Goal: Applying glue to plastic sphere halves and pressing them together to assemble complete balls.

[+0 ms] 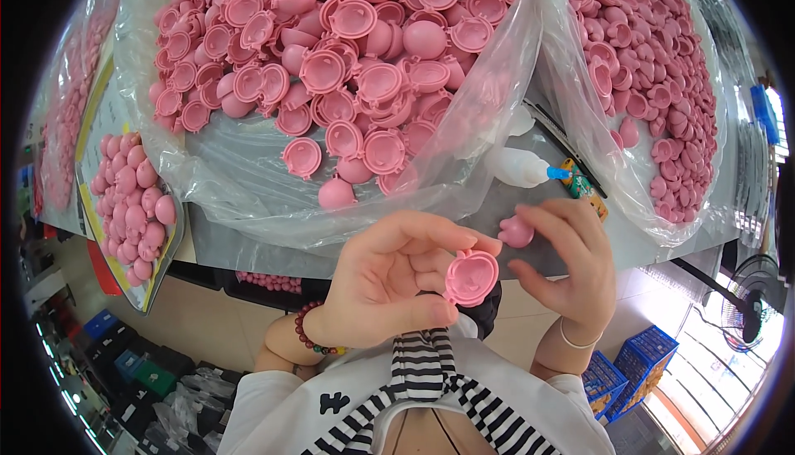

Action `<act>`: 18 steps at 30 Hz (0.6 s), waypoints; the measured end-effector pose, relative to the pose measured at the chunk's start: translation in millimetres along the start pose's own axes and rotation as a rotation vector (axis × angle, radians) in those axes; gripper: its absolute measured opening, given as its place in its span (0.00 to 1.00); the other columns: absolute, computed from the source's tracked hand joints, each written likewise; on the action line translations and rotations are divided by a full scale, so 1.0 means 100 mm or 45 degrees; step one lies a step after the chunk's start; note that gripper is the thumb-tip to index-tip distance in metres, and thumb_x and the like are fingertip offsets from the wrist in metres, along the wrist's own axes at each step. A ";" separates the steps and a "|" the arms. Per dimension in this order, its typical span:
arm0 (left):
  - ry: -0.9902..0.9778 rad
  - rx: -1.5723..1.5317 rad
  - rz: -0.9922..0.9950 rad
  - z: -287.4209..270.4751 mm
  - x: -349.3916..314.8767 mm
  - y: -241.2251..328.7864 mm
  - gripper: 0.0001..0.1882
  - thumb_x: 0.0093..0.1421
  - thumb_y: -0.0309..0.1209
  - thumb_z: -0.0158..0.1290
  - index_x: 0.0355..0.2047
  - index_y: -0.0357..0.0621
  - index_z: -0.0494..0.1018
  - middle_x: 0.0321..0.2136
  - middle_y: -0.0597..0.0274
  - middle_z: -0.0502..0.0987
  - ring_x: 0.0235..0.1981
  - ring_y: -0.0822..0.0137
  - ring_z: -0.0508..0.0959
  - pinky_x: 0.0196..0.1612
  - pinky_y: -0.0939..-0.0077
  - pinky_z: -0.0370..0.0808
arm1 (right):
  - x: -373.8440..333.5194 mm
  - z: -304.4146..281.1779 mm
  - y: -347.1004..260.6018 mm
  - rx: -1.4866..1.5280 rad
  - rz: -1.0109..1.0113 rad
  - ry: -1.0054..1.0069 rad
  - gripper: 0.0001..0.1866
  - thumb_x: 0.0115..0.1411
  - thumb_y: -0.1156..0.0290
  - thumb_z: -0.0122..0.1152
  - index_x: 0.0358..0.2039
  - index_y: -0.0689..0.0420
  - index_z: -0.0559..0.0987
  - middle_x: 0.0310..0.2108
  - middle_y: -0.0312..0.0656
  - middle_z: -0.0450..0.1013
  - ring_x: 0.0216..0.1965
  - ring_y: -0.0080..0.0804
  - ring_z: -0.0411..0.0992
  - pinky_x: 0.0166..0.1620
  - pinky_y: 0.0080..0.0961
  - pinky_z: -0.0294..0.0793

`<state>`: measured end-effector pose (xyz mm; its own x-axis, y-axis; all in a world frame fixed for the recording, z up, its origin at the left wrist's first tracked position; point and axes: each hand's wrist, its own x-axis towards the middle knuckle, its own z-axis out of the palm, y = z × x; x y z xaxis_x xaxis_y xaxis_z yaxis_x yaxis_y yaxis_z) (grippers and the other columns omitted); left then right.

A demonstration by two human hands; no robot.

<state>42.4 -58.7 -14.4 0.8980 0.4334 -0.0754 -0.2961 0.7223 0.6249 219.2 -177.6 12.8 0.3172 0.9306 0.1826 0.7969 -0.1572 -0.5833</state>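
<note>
Left hand (389, 277): curled, thumb and fingertips pinching a pink half shell (471, 278) by its rim, hollow side facing up toward the camera; beaded bracelet (308, 335) on the wrist.
Right hand (571, 264): fingers closed on a small pink piece (516, 231), held at the fingertips just above and right of the half shell, close to it but whether touching cannot be told; thin bangle (577, 343) on the wrist.
Position of the held parts: in the air between both hands, in front of the chest, just off the near edge of the surface (248, 248).
Middle bag (248, 165): clear plastic, open, heaped with pink half shells, some hollow side up, some dome up.
Right bag (662, 82): clear plastic, filled with smaller pink pieces.
Squeeze bottle (517, 165): white with blue tip, lying on the surface between the two bags.
Left tray (161, 269): holding closed pink balls, at the left end of the surface.
Below: striped top, blue crates (633, 372) on the floor at right.
</note>
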 end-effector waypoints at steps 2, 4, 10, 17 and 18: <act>0.044 -0.133 -0.090 0.01 0.00 0.01 0.27 0.45 0.22 0.61 0.45 0.34 0.61 0.47 0.33 0.65 0.41 0.58 0.75 0.43 0.68 0.76 | -0.04 0.03 0.08 -0.060 -0.137 -0.040 0.22 0.29 0.79 0.67 0.32 0.58 0.76 0.28 0.38 0.69 0.27 0.35 0.68 0.30 0.26 0.68; 0.048 -0.094 -0.089 0.01 -0.01 0.01 0.27 0.46 0.21 0.60 0.45 0.34 0.61 0.46 0.34 0.66 0.42 0.58 0.75 0.43 0.68 0.76 | -0.05 0.05 0.04 0.003 -0.127 0.040 0.21 0.29 0.79 0.67 0.31 0.58 0.76 0.28 0.39 0.70 0.27 0.35 0.68 0.30 0.25 0.68; -0.095 0.488 0.186 0.02 0.00 -0.06 0.24 0.47 0.17 0.58 0.45 0.31 0.65 0.45 0.42 0.69 0.42 0.61 0.75 0.45 0.70 0.74 | -0.11 0.09 -0.18 0.537 -0.189 0.456 0.18 0.33 0.79 0.69 0.29 0.61 0.77 0.25 0.39 0.72 0.29 0.32 0.70 0.30 0.24 0.69; -0.022 0.972 0.434 0.00 0.02 -0.08 0.19 0.44 0.20 0.60 0.40 0.33 0.73 0.41 0.47 0.73 0.35 0.64 0.78 0.38 0.75 0.75 | -0.04 0.22 -0.20 0.483 -0.249 0.251 0.19 0.35 0.76 0.70 0.33 0.60 0.77 0.30 0.40 0.73 0.30 0.32 0.70 0.31 0.23 0.70; -0.018 0.971 0.434 0.00 0.02 -0.08 0.19 0.44 0.20 0.60 0.40 0.33 0.73 0.41 0.47 0.73 0.35 0.64 0.78 0.38 0.75 0.75 | -0.05 0.25 -0.18 0.465 -0.273 0.285 0.20 0.35 0.76 0.70 0.33 0.59 0.77 0.29 0.39 0.73 0.29 0.31 0.70 0.31 0.23 0.70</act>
<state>46.6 -63.5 -19.6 0.8048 0.5515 0.2195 -0.2552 -0.0123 0.9668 190.5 -171.4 3.1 0.3001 0.8291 0.4717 0.6366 0.1943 -0.7464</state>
